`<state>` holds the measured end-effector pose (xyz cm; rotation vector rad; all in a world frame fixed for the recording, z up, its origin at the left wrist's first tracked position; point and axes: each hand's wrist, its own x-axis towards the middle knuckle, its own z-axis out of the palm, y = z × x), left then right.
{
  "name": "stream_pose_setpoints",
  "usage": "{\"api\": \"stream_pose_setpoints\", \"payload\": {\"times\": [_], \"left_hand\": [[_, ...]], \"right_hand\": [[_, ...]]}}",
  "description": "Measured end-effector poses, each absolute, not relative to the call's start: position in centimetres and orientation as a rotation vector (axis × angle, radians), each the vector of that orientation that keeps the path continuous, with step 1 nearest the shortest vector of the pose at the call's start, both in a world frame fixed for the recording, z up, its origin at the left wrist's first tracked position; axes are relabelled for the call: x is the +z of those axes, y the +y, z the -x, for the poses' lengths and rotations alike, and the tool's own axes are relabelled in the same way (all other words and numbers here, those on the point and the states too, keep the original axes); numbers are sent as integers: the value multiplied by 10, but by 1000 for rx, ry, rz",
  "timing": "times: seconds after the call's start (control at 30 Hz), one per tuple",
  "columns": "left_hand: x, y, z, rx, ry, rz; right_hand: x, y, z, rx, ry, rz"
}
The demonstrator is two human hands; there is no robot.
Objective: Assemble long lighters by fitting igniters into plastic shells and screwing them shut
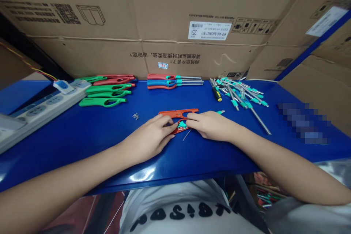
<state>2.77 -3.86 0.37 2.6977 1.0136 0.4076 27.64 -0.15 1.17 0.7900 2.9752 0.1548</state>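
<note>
My left hand is closed, its fingertips pinching the left end of an orange lighter casing half low over the table. A teal part sits inside that half. At the casing's right end, my right hand is closed on it with fingers bent, hiding much of that end. The other orange casing half lies just behind, touching or nearly touching my fingers. A thin wire or strip sticks out below. Beyond my right hand shows a teal-and-metal tip.
Green handles and red ones lie back left near a power strip. Assembled lighters sit at the back middle. Metal tubes and a screwdriver lie right. Small screws rest left of the casing. A large carton stands behind.
</note>
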Motion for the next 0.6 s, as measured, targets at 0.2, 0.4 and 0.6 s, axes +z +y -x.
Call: {"api": "stream_pose_setpoints", "payload": {"times": [0.2,0.4,0.6], "left_hand": [[4,-41,-28,387,1034,-2703],[1,-37,-27,489,1000,-2676],[-3,-36,-26,568,969,-2648]], "right_hand": [[12,-3,-275,257,2985,-718],[6,2,-281,371,2999,-706],[2,2,-282,376,3057,-722]]}}
